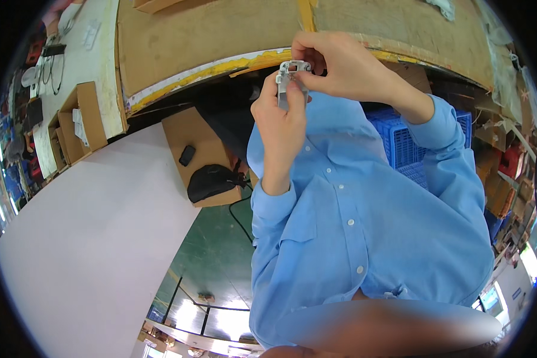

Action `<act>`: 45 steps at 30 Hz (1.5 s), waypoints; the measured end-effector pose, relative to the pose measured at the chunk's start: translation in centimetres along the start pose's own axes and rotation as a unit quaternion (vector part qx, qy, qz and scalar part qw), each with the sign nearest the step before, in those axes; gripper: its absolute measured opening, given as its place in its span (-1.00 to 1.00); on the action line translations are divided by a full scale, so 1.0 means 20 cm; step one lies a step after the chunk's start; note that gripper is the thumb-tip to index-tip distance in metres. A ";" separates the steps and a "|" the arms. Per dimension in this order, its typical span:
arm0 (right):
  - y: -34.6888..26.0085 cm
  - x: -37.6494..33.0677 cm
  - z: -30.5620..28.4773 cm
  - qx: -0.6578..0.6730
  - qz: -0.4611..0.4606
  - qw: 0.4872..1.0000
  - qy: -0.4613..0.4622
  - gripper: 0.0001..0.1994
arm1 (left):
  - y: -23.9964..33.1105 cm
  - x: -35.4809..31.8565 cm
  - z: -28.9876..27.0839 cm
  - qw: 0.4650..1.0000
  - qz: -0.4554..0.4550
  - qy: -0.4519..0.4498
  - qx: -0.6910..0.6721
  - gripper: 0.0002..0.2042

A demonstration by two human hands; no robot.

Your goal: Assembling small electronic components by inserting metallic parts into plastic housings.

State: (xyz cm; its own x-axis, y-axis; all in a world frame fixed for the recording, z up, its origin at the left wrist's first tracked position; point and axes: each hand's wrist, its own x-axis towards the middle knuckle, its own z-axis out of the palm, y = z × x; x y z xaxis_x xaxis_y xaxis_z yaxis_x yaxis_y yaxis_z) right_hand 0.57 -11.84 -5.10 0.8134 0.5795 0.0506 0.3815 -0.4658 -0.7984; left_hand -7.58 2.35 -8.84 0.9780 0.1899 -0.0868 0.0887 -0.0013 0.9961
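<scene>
Between my two hands is a small grey-white plastic housing, held upright just in front of the workbench edge. My left hand wraps round its lower part, thumb pressed on its front face. The thumb and fingers of my right hand close on the top right corner of the housing, where an opening and moulded details show. Whether a smaller part sits between my right fingertips cannot be made out.
The cardboard-covered workbench has a worn yellow edge. On the left stand a white table and an open cardboard box. A black pouch lies on a carton below. Blue plastic crates are beside my right arm.
</scene>
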 end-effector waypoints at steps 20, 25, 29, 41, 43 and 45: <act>-0.01 0.00 0.00 -0.015 0.023 0.999 -0.027 -0.80 | -0.02 -0.03 -0.01 1.000 -0.016 -0.006 -0.002 -0.80; -0.03 0.01 -0.01 -0.019 0.022 0.999 -0.040 -0.79 | 0.00 -0.03 -0.01 1.000 -0.010 -0.001 -0.014 -0.80; -0.03 0.02 -0.02 -0.029 0.009 0.999 -0.037 -0.79 | 0.00 -0.02 -0.01 1.000 -0.011 -0.010 -0.002 -0.80; -0.04 0.07 0.01 -0.008 0.013 0.999 -0.050 -0.81 | -0.05 0.00 -0.05 1.000 -0.003 0.003 -0.014 -0.82; -0.04 0.09 0.03 -0.055 0.006 0.997 -0.053 -0.84 | -0.06 0.01 -0.09 1.000 -0.006 0.007 -0.013 -0.83; -0.09 0.09 0.05 -0.088 -0.078 0.993 0.011 -0.85 | -0.10 0.03 -0.18 1.000 0.025 0.009 -0.005 -0.83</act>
State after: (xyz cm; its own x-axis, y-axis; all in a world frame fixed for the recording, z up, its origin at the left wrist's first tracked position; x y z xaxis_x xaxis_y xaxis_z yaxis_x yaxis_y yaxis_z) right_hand 1.01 -9.34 -4.19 0.7476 0.6393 0.1800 0.5722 -0.4825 -0.6631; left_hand -7.83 5.95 -10.84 0.9774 0.2081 -0.0362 0.0372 -0.0009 0.9993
